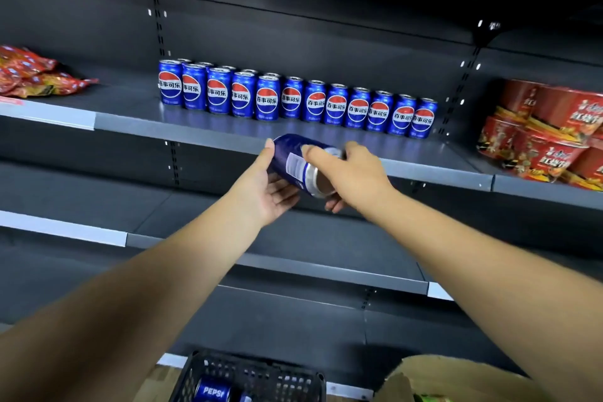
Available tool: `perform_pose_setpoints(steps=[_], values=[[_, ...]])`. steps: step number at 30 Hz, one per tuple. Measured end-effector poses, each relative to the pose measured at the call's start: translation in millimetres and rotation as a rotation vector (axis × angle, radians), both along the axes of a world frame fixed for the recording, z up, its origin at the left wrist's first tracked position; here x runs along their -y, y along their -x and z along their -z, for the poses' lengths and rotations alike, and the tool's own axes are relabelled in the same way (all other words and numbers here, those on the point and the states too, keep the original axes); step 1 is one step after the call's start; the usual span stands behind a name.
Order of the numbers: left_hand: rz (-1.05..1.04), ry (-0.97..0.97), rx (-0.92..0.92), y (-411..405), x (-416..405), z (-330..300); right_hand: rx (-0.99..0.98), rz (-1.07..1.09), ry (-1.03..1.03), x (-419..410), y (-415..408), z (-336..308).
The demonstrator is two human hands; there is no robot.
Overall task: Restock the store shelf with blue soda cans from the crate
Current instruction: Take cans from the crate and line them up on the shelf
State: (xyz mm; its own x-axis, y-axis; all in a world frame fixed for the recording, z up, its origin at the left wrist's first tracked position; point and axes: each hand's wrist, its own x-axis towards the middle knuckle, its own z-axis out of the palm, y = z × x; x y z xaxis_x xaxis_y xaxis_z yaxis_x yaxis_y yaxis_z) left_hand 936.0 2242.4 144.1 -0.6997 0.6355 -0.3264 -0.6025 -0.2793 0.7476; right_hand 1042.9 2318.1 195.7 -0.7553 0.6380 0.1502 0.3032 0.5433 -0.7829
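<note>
both arms up in the middle of the frame, and there's one blue soda can (pixel 295 163) held between the hands, tipped over on its side, silver end toward the lower right. the left hand (pixel 267 186) cups it from below and from the left, palm up, thumb pressed along the can's far end, fingers curled under the body. the right hand (pixel 349 173) comes over the top from the right, index finger laid across the can, remaining fingers wrapped down around the silver end. so both hands are gripping that same can, just in front of the shelf edge (pixel 228 140) at centre frame.

up on that shelf, a row of blue cans (pixel 293 98) stands upright, logos facing out, running from centre left down toward centre right; at the left end a second rank of can tops peeks out behind the front rank. the last can on the right sits near the slotted upright.

far left of the same shelf, a heap of red snack packets (pixel 32 75). far right, stacked red noodle cups (pixel 548 130).

bottom centre of the frame, the black plastic crate (pixel 277 378) shows its mesh wall, and a blue can with white lettering (pixel 212 392) lies inside it. at the bottom right, a brown paper bag (pixel 456 378), its contents too blurred to call.
</note>
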Motion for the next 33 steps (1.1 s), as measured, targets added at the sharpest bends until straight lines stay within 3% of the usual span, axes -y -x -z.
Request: perform_pose_setpoints(steps=[8, 15, 25, 33], values=[[0.051, -0.06, -0.168, -8.6, -20.6, -12.0, -0.411, -0.039, 0.489, -23.3, -14.9, 41.9], [0.044, -0.153, -0.27, -21.3, -33.4, -22.6, -0.647, -0.085, 0.768, -20.4, -16.8, 63.4], [-0.105, -0.078, -0.441, -29.9, -31.3, -29.1, -0.558, -0.268, 0.974, -21.8, -24.7, 68.8], [-0.101, -0.147, -0.401, -53.1, -36.2, -26.0, -0.66, -0.304, 1.054, -16.5, -30.5, 80.0]])
